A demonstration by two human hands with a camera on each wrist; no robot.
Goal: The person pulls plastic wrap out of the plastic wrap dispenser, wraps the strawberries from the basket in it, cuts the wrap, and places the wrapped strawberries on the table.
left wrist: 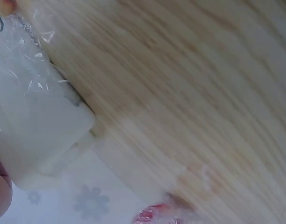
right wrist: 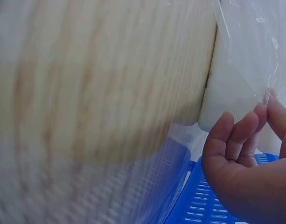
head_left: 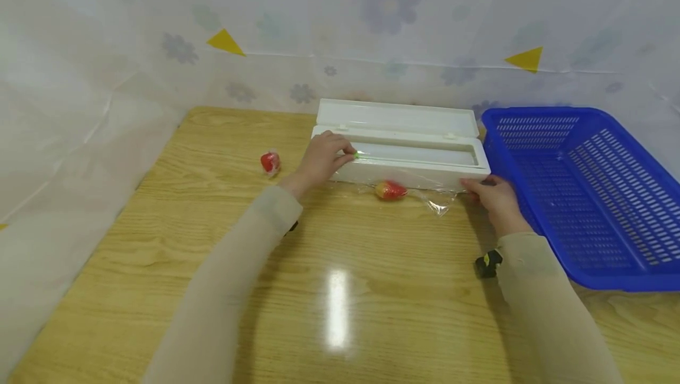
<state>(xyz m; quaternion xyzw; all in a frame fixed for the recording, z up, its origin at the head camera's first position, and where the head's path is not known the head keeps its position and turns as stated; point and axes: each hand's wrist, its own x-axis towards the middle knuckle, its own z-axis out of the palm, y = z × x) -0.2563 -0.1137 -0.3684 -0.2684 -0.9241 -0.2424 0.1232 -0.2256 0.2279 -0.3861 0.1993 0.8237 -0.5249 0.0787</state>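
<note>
A long white cling film dispenser (head_left: 414, 176) lies across the table with its lid (head_left: 398, 115) raised. At its left end, the left hand (head_left: 324, 157) pinches a small green slider (head_left: 356, 154) on the front edge between thumb and fingers. Only a bit of that hand (left wrist: 0, 198) shows in the left wrist view. By the right front corner, the right hand (head_left: 495, 196) pinches the edge of clear cling film (right wrist: 254, 60) between thumb and forefinger. The film hangs down the box's front onto the table. A red and yellow fruit (head_left: 391, 190) lies at the film, before the box.
A red fruit (head_left: 270, 163) wrapped in film sits left of the left hand. On the right, a blue plastic basket (head_left: 536, 236) stands close beside the right hand. A floral curtain (head_left: 281, 36) hangs behind the wooden table (head_left: 404, 289).
</note>
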